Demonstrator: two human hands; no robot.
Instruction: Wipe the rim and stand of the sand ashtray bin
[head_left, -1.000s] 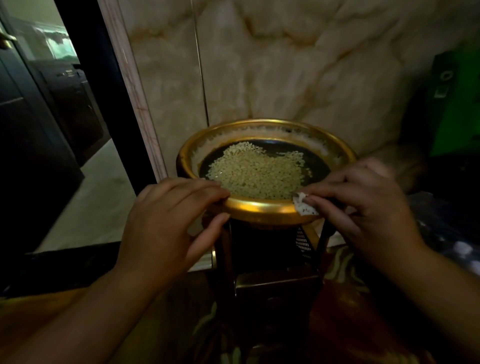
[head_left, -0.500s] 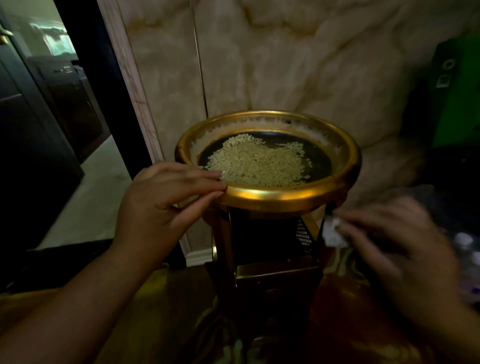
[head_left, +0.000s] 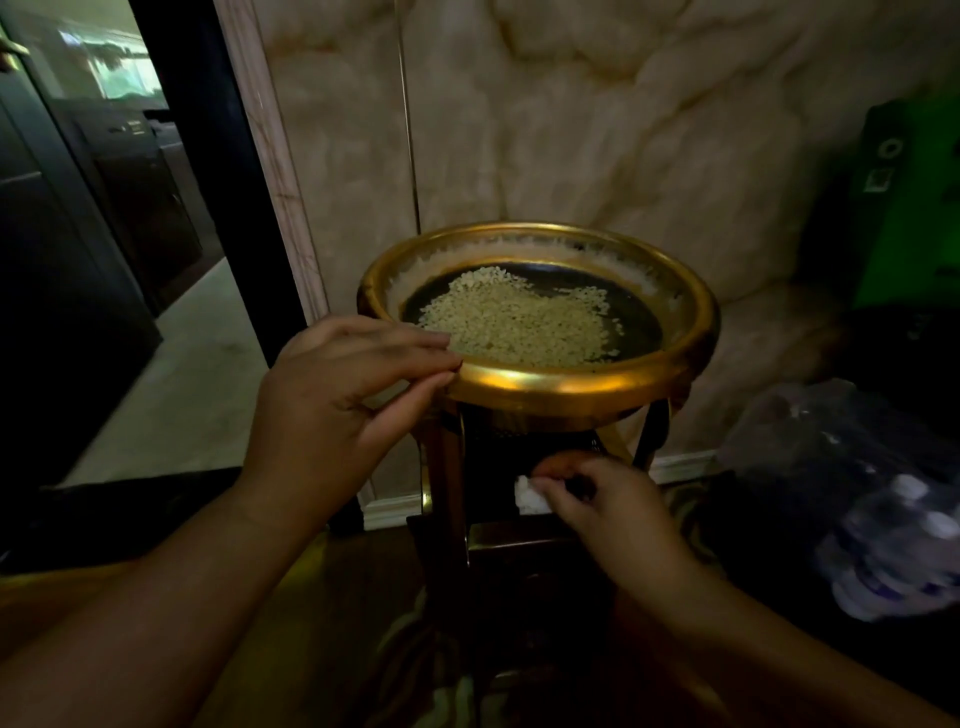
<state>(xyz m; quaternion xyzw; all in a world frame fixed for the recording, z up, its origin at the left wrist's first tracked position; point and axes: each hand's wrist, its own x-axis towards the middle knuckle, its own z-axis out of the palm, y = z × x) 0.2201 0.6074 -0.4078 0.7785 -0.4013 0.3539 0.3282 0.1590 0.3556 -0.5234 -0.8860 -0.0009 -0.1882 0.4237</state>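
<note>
The sand ashtray bin has a gold rim (head_left: 576, 382) around a dark bowl holding pale sand (head_left: 514, 322). It rests on a dark stand (head_left: 488, 525) with gold legs and a perforated body. My left hand (head_left: 337, 400) grips the rim's near left edge, thumb under it and fingers over it. My right hand (head_left: 608, 504) is below the bowl, pinching a small white tissue (head_left: 527, 496) against the front of the stand.
A marble wall stands right behind the bin. To the left is a dark doorway with a pale floor beyond. A green object (head_left: 904, 197) and a clear plastic bag of bottles (head_left: 883, 519) are on the right. Patterned carpet lies below.
My right hand left the front of the rim with the tissue, dropped down and moved in under the bowl to the stand. My left hand stayed on the rim.
</note>
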